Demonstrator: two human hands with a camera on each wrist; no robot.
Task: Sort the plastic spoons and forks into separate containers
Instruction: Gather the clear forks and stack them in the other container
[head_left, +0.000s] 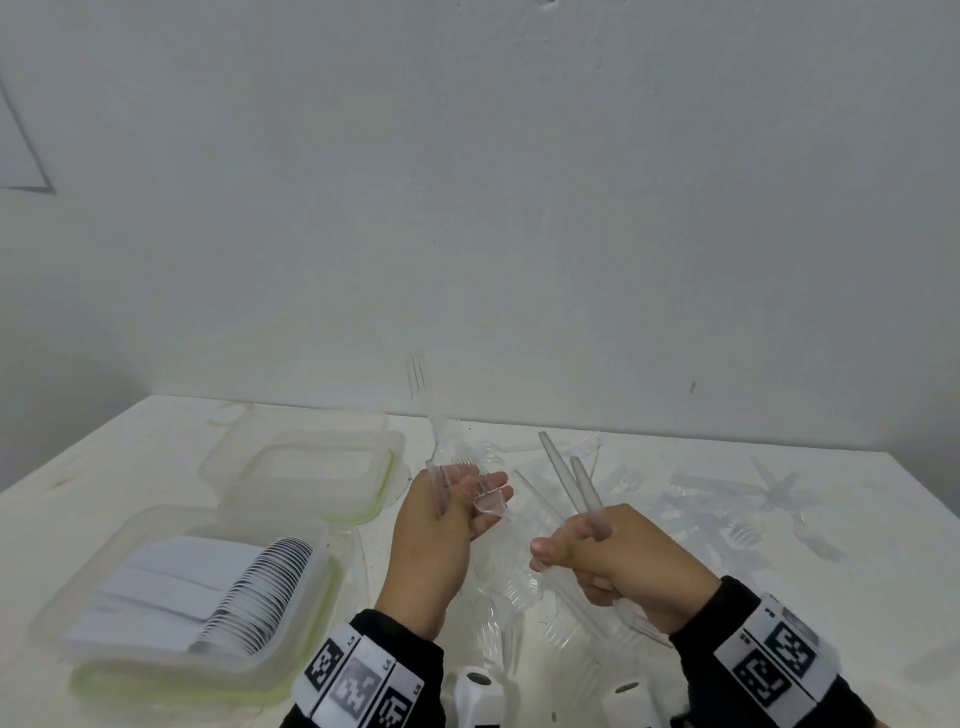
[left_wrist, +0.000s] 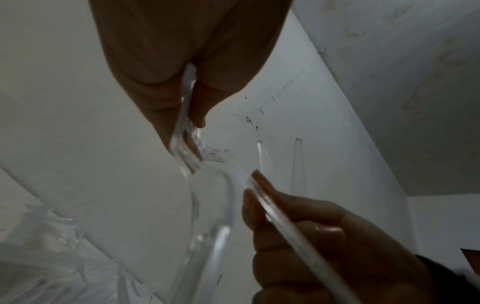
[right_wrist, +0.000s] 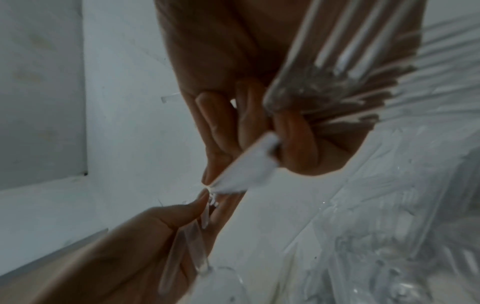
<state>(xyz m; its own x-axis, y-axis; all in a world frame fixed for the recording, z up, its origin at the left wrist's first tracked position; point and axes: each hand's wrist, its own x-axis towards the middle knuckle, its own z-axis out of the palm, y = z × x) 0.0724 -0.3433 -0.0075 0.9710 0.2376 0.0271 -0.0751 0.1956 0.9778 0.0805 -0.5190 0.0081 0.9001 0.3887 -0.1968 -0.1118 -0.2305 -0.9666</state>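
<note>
My left hand (head_left: 483, 493) is raised over the table and grips clear plastic forks (head_left: 441, 447), tines up. From the left wrist view, its fingers (left_wrist: 166, 98) pinch a clear handle (left_wrist: 183, 115). My right hand (head_left: 561, 551), close beside it, grips a bundle of clear forks (head_left: 571, 483) with handles up and tines below the fist. Those tines (right_wrist: 345, 82) fan out across the palm in the right wrist view. A near container (head_left: 52, 613) holds a stacked row of white spoons (head_left: 249, 592). Behind it stands an empty container (head_left: 228, 457).
Loose clear cutlery (head_left: 727, 514) lies scattered over the white table (head_left: 104, 467) to the right and under my hands. The wall (head_left: 519, 208) closes off the table's far edge. Both containers sit on the left half.
</note>
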